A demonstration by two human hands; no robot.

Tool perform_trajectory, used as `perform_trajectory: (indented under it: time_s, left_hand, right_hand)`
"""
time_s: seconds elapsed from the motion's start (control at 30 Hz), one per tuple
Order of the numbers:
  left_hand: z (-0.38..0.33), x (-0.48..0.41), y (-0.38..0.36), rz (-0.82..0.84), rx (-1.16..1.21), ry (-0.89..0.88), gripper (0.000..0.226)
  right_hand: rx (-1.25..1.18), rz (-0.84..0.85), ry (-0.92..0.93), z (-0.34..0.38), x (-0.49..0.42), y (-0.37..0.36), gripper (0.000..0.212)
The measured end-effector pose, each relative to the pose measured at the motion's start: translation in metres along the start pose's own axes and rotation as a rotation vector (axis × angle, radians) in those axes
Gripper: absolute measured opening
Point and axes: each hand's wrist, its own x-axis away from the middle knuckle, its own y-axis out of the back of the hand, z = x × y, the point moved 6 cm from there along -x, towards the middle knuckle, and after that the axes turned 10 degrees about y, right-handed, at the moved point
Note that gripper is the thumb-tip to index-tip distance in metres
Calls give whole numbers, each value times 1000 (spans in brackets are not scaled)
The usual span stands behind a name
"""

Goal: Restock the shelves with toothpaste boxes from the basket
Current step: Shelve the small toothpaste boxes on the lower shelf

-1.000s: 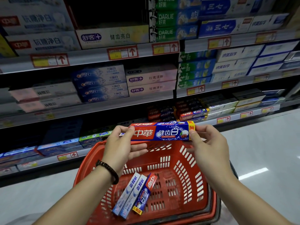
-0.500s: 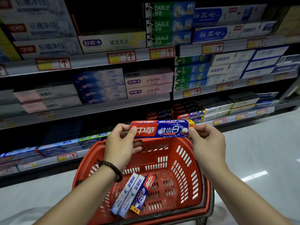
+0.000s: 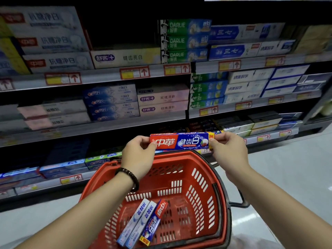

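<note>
A red and blue toothpaste box (image 3: pixel 181 141) is held level above the red basket (image 3: pixel 201 177), in front of the shelves. My left hand (image 3: pixel 138 155) pinches its red left end. My right hand (image 3: pixel 228 151) pinches its yellow-tipped right end. In the basket's bottom lie two white and blue boxes (image 3: pixel 138 221) and one red and blue box (image 3: pixel 154 221), side by side. Behind the held box, a low shelf row (image 3: pixel 203 127) holds matching red and blue boxes, mostly in shadow.
Several shelves (image 3: pixel 111 78) of stacked toothpaste boxes fill the view ahead, with price tags on their edges. An upper slot (image 3: pixel 124 29) above a white box is dark. Pale floor (image 3: pixel 296 168) opens to the right. A black handle (image 3: pixel 239 203) hangs at the basket's right.
Both hands carried the red and blue box a little forward and up, closer to the low shelf. The basket and its boxes stayed put.
</note>
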Motion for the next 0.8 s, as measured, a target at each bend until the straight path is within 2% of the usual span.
perform_trajectory:
  time_s: [0.07, 0.17, 0.23, 0.53, 0.8]
  left_hand:
    - [-5, -5, -4, -8, -27, -16, 5]
    - [-8, -13, -13, 4, -6, -18, 26]
    - [-5, -21, -20, 15, 40, 4, 33]
    - [3, -57, -56, 24, 55, 38, 31]
    - [19, -100, -85, 62, -42, 82, 31]
  right_hand:
    - [-12, 1, -8, 1, -10, -2, 14]
    - [10, -9, 5, 2, -23, -5, 11]
    - [26, -16, 10, 1, -32, -8, 10]
    - [52, -2, -50, -25, -70, -32, 11]
    - [82, 17, -95, -56, -112, -60, 9]
